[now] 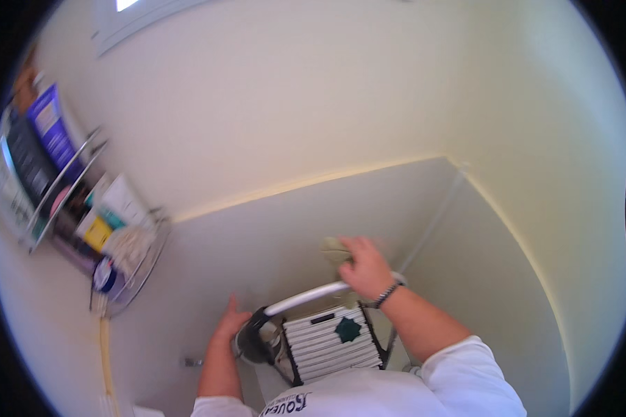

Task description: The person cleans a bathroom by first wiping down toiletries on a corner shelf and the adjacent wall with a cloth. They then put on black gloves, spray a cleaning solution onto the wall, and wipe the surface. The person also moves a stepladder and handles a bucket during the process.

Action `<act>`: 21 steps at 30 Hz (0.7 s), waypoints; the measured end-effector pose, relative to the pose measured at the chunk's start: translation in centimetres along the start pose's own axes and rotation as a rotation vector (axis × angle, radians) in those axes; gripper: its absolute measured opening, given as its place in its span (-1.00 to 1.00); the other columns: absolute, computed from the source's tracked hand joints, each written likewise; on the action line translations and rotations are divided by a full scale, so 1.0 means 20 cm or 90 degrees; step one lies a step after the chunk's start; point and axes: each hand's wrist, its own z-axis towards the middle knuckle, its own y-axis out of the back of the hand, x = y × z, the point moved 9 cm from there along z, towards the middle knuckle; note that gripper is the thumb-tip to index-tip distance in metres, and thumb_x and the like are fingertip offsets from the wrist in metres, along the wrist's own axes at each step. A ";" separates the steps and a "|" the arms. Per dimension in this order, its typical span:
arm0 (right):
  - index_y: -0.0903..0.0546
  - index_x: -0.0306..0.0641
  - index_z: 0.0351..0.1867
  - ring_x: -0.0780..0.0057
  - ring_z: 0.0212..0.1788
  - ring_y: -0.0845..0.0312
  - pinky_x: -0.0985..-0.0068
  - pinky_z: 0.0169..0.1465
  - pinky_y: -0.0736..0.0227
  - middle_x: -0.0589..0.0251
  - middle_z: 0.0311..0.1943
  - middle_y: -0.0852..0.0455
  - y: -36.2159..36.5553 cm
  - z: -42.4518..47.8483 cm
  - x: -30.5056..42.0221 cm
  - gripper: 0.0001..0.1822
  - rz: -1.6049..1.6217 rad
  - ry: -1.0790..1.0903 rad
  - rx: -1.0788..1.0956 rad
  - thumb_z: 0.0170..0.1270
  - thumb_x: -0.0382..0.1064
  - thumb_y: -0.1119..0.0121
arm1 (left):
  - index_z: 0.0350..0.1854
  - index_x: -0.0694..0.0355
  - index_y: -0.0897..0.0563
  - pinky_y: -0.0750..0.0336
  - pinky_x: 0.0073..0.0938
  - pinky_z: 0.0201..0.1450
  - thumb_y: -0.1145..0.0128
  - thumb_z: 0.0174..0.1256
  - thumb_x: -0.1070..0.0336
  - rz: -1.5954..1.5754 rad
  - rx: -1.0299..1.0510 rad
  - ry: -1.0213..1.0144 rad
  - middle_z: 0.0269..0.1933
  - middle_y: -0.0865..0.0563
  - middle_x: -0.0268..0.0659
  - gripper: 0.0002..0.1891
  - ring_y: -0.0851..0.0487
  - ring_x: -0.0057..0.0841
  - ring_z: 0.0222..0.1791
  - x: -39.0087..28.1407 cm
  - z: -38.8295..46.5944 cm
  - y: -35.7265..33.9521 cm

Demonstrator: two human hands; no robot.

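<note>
My right hand [366, 267] grips a pale green cloth [336, 249] in front of the grey lower wall panel. Its wrist lies over the white top rail [307, 297] of a step ladder, and part of the cloth seems to hang behind that rail. My left hand [233, 319] is beside the black corner joint [260, 319] at the rail's left end, one digit pointing up. Its other fingers are hidden, so I cannot tell whether it holds the ladder. Below the rail is the ribbed step [333, 341], with a dark green star-shaped patch [348, 330].
A wire corner rack [148, 266] on the left holds bottles, boxes and a mesh sponge [130, 245]. A purple tube [55, 127] stands on its upper shelf. A metal fitting [193, 362] juts from the left panel. A window frame [135, 23] is at top left.
</note>
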 end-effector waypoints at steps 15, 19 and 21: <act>-0.49 -0.30 -0.31 0.29 -0.28 -0.49 0.40 -0.21 -0.37 0.13 -0.37 -0.57 0.47 0.13 -1.09 -0.76 0.443 -0.459 0.115 0.15 -0.15 -0.01 | -0.08 0.16 -0.50 -0.45 -0.28 -0.19 -0.08 0.05 -0.05 0.594 0.264 -0.410 -0.26 -0.60 -0.05 -0.54 -0.58 -0.17 -0.26 -1.50 -0.53 -0.74; -0.43 -0.24 -0.25 0.45 -0.27 -0.44 0.43 -0.20 -0.34 0.28 -0.31 -0.53 0.83 0.43 -1.23 -0.77 0.751 -0.388 -0.156 0.21 -0.12 0.02 | -0.28 0.10 -0.55 -0.46 -0.24 -0.28 -0.05 0.07 -0.02 0.695 0.278 -0.382 -0.38 -0.62 -0.16 -0.69 -0.58 -0.19 -0.34 -1.43 -0.43 -0.83; -0.42 -0.27 -0.22 0.46 -0.23 -0.42 0.42 -0.18 -0.34 0.28 -0.29 -0.53 1.08 0.62 -1.20 -0.74 0.706 -0.284 -0.259 0.21 -0.12 0.02 | -0.35 0.15 -0.55 -0.47 -0.25 -0.29 -0.05 0.06 0.03 0.688 0.245 -0.397 -0.40 -0.62 -0.14 -0.72 -0.59 -0.19 -0.36 -1.49 -0.45 -0.83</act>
